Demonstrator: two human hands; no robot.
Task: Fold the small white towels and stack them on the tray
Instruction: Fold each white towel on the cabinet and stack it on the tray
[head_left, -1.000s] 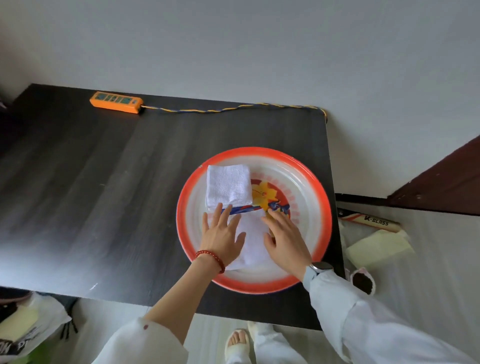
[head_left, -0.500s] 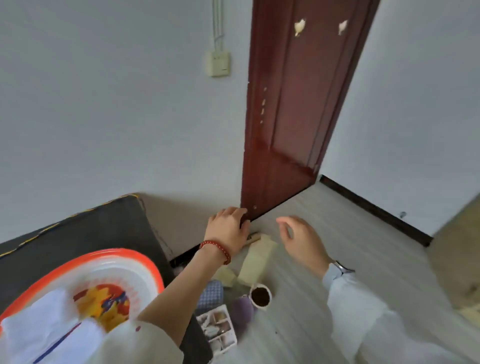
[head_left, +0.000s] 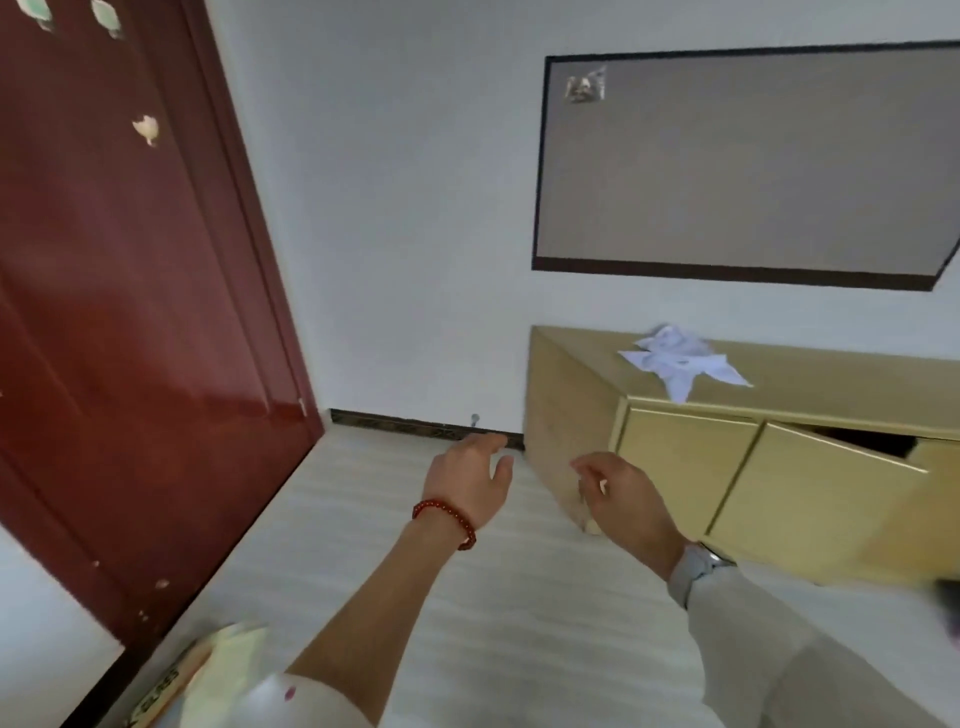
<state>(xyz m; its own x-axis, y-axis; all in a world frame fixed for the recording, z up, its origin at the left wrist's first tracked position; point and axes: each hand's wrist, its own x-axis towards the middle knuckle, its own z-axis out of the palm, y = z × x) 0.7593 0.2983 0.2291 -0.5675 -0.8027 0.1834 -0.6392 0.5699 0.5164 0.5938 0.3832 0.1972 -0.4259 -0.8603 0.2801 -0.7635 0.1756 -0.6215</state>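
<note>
A crumpled pile of small white towels (head_left: 678, 361) lies on top of a low tan cabinet (head_left: 810, 483) at the right. My left hand (head_left: 470, 480), with a red bead bracelet at the wrist, is held out over the floor with fingers apart and nothing in it. My right hand (head_left: 626, 499), with a watch at the wrist, hangs beside it with fingers loosely curled and empty. Both hands are well short of the towels. The tray and the table are out of view.
A dark red door (head_left: 130, 312) fills the left side. A dark-framed panel (head_left: 748, 166) hangs on the white wall above the cabinet. One cabinet door (head_left: 831, 488) stands ajar. Pale floor (head_left: 467, 597) lies ahead; yellowish paper (head_left: 218, 670) lies at the bottom left.
The view has swung right, away from the table and tray, past the door to the cabinet. Both hands left the folded towel on the tray and now hang in the air, empty.
</note>
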